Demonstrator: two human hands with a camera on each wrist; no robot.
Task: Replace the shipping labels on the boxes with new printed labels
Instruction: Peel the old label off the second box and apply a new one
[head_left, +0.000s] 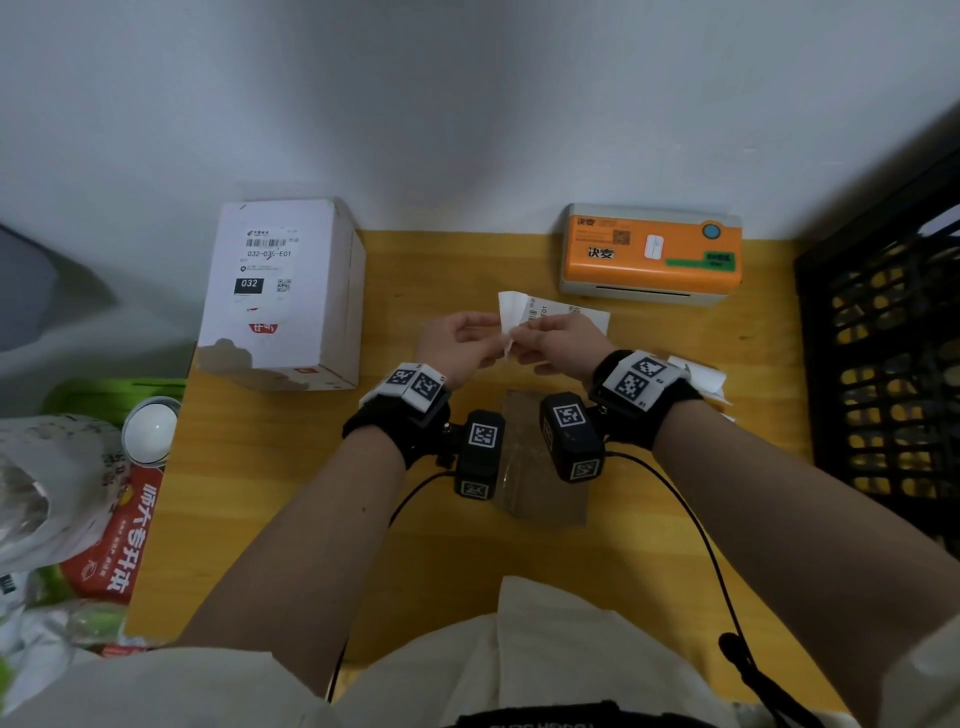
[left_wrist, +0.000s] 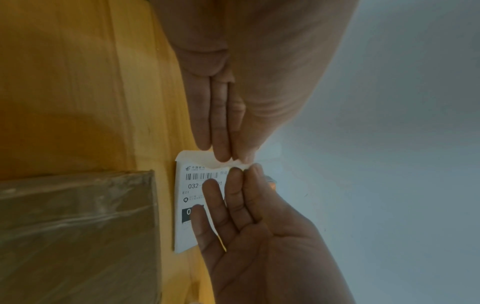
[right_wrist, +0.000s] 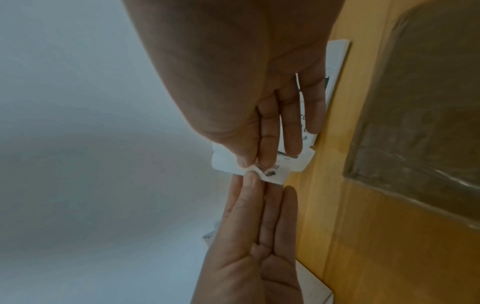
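Above the middle of the yellow table (head_left: 415, 519) I hold a new printed label (head_left: 571, 314) (left_wrist: 192, 185) between both hands. My left hand (head_left: 488, 325) (left_wrist: 233, 158) pinches a blank white corner flap (head_left: 511, 304) that is peeled up from the sheet. My right hand (head_left: 524, 332) (right_wrist: 254, 164) pinches the sheet beside that corner, with its other fingers spread over the printed face. A white box (head_left: 280, 291) with a stuck-on label (head_left: 265, 270) stands at the back left. A flat brown taped parcel (head_left: 540, 499) (left_wrist: 78, 226) (right_wrist: 415, 102) lies below my wrists.
An orange label printer (head_left: 649, 254) sits at the back right against the wall. White paper scraps (head_left: 696, 374) lie right of my right wrist. A black crate (head_left: 883, 338) borders the table's right edge. Bags and a cup (head_left: 150, 428) crowd the left side.
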